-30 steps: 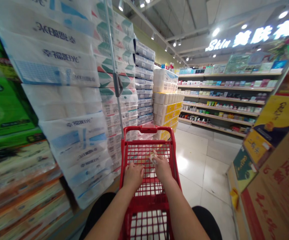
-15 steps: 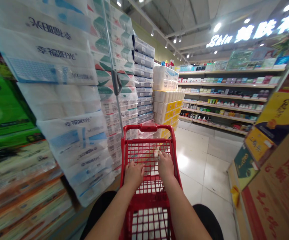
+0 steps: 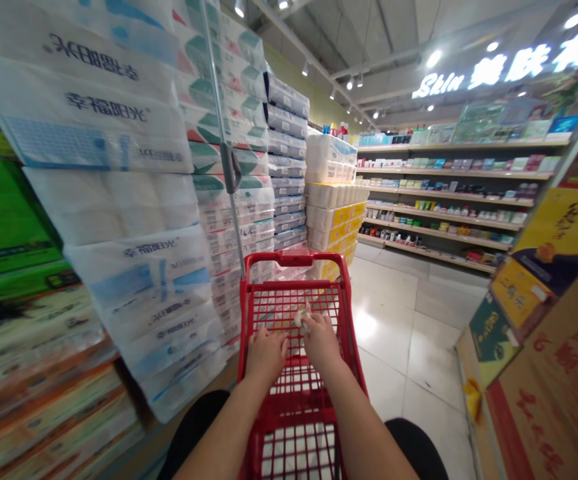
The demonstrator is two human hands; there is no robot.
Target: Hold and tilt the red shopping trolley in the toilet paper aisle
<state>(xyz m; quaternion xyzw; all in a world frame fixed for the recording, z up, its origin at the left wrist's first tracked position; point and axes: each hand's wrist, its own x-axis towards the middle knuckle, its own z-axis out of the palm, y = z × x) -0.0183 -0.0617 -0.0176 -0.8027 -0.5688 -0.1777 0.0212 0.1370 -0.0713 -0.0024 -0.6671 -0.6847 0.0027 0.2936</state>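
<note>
Both hands reach forward over the mesh of a red shopping cart (image 3: 296, 285). Between the fingertips of my right hand (image 3: 323, 343) is a small crumpled whitish thing (image 3: 301, 316), too blurred to name. To its left, my left hand (image 3: 265, 357) lies over the red mesh, fingers loosely bent and thumb a little apart; I see nothing in it. Whether its fingers touch the mesh I cannot tell. A narrow gap separates the two hands.
Stacked toilet paper packs (image 3: 136, 200) rise close on the left, with a grey metal pole (image 3: 229, 167) in front. Yellow-and-white packs (image 3: 336, 220) stand ahead. Cosmetics shelves (image 3: 449, 173) line the back. Cardboard boxes (image 3: 553, 367) border the tiled floor (image 3: 389, 327) on the right.
My right hand has moved left with the whitish thing, closer to my left hand. My left hand has hardly moved. The cart appears slightly lower and further left in view.
</note>
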